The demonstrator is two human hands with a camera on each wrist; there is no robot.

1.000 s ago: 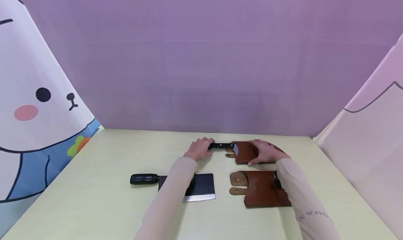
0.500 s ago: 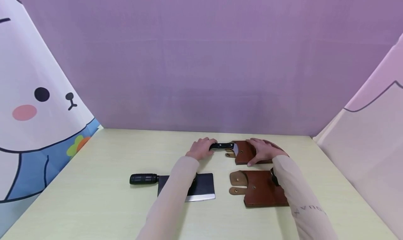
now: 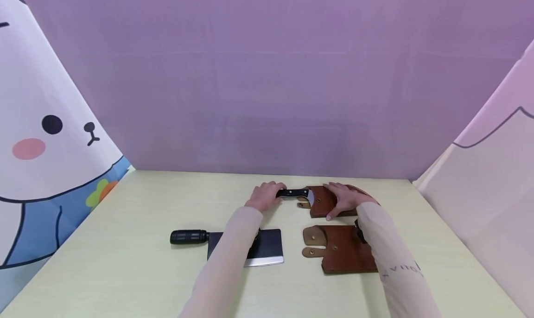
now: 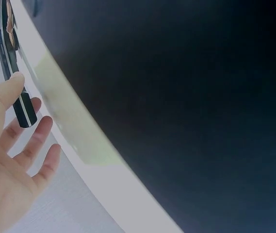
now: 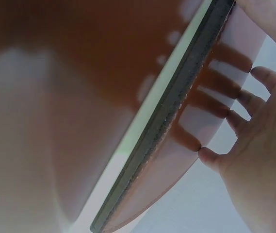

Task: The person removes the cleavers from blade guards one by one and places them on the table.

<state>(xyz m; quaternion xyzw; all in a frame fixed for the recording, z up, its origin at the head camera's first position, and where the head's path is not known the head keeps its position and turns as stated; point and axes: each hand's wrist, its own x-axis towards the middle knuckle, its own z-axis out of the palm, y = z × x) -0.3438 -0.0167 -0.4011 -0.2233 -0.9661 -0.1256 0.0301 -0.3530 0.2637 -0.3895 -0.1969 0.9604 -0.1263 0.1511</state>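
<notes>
At the back of the table, a knife with a riveted black handle point(image 3: 293, 193) sits with its blade inside a brown leather sheath point(image 3: 318, 209). My left hand point(image 3: 265, 196) pinches the handle's end between thumb and index finger point(image 4: 14, 90), the other fingers loosely spread. On the sheath rests my right hand point(image 3: 347, 198), its fingers spread and their tips touching the leather point(image 5: 176, 165). Only a sliver of blade shows at the sheath's mouth. Nearer to me lie a cleaver point(image 3: 269, 244), partly hidden under my left forearm, and a second brown leather sheath point(image 3: 344, 253).
The pale table point(image 3: 137, 281) ends at a purple backdrop point(image 3: 267, 100). A cartoon-printed cloth point(image 3: 50, 179) hangs at the left and a pale cloth point(image 3: 488, 206) at the right. The second sheath's snap straps point(image 3: 314, 252) lie unfastened, pointing left.
The whole head view shifts very slightly left. My right forearm moves a little left, while both hands keep their places on the knife handle and the sheath.
</notes>
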